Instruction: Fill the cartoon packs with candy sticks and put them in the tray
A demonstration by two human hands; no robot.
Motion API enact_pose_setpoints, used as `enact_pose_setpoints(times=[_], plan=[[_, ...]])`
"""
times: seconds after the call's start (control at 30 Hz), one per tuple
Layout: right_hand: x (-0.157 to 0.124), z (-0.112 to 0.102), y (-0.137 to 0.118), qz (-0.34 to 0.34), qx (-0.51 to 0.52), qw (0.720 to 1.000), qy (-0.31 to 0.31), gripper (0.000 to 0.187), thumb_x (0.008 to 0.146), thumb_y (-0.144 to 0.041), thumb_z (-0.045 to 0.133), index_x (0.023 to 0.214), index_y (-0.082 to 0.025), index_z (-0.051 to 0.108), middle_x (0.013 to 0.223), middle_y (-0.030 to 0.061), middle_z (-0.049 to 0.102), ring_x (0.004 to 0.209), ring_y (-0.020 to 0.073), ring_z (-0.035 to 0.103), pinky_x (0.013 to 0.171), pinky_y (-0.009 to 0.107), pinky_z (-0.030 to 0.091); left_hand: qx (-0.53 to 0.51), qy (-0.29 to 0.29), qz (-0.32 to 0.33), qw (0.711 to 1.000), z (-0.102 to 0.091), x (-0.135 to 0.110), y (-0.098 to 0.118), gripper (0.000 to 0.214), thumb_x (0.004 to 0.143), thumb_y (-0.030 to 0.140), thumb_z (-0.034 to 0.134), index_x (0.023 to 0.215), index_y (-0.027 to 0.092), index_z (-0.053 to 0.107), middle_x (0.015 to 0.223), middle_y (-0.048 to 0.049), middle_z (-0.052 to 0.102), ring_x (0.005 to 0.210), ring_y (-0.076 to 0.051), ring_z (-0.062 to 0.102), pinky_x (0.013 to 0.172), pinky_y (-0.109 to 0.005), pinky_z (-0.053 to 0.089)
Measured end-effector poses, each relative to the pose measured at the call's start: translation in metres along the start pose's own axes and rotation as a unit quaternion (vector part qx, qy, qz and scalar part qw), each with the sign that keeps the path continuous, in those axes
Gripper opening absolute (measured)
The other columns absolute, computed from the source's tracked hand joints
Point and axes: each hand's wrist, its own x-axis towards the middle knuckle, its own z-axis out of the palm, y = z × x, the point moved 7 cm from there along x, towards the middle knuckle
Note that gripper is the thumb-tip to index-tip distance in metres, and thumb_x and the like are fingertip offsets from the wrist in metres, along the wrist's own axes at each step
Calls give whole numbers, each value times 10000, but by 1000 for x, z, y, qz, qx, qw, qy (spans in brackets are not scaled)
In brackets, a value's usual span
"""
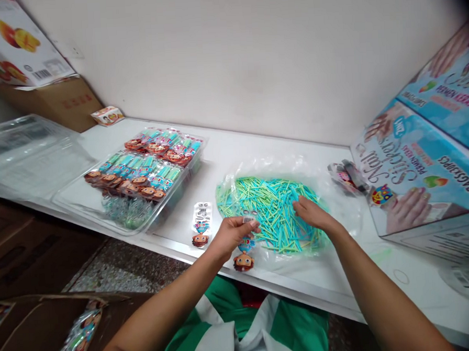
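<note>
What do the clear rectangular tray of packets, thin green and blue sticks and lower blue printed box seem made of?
Clear rectangular tray: likely glossy plastic; see-through, bright rim highlights.
Thin green and blue sticks: matte, few highlights; plastic or candy, unclear.
Lower blue printed box: probably coated cardboard; flat panels, straight edges.

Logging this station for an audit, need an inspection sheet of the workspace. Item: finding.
Surface: white table.
Job's things: green and blue sticks heaped on clear plastic; flat packet lying nearby; clear tray holding stick-filled packets.
Clutter: thin ring, small box.
Hands: left hand pinches a printed packet; right hand has fingertips at the sticks.
Cables: nothing seen.
Surroundings: pale wall; printed cartons right, stacked boxes left.
</note>
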Motion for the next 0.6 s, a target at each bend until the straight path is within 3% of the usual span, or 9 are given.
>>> enact_pose_setpoints(times=[0.1, 0.23, 0.4, 0.6], plan=[[-14, 4, -26, -61, 27, 997, -32, 212, 919, -344, 278, 825, -200, 402, 717, 14, 565, 628, 153, 535, 618, 276, 415, 22, 49, 47, 997, -8, 7, 18, 340, 651, 450, 720, 746, 124, 719, 744, -72, 682, 586, -110, 525, 532, -212, 383], [-33, -8, -58, -146, 5, 989, -23, 188, 933, -358, 276, 827, -222, 351, 716, 3, 499, 629, 164, 490, 602, 288, 377, 20, 72, 80, 994, -14, 17, 33, 334, 642, 442, 729, 756, 128, 708, 733, -55, 674, 589, -107, 530, 535, -211, 382], [-48, -18, -75, -158, -41, 986, -45, 188, 949, -347, 263, 851, -219, 362, 725, 6, 499, 605, 158, 481, 567, 275, 333, 36, 67, 116, 990, -8, 22, 41, 278, 652, 397, 732, 695, 125, 695, 686, -35, 652, 601, -98, 518, 575, -215, 386], [-65, -27, -98, -203, -161, 966, -23, 172, 957, -279, 274, 888, -194, 407, 797, 39, 543, 630, 154, 492, 555, 274, 278, 110, 90, 155, 978, -5, 25, 37, 268, 655, 381, 720, 675, 117, 678, 576, 0, 577, 537, -97, 462, 531, -232, 336]])
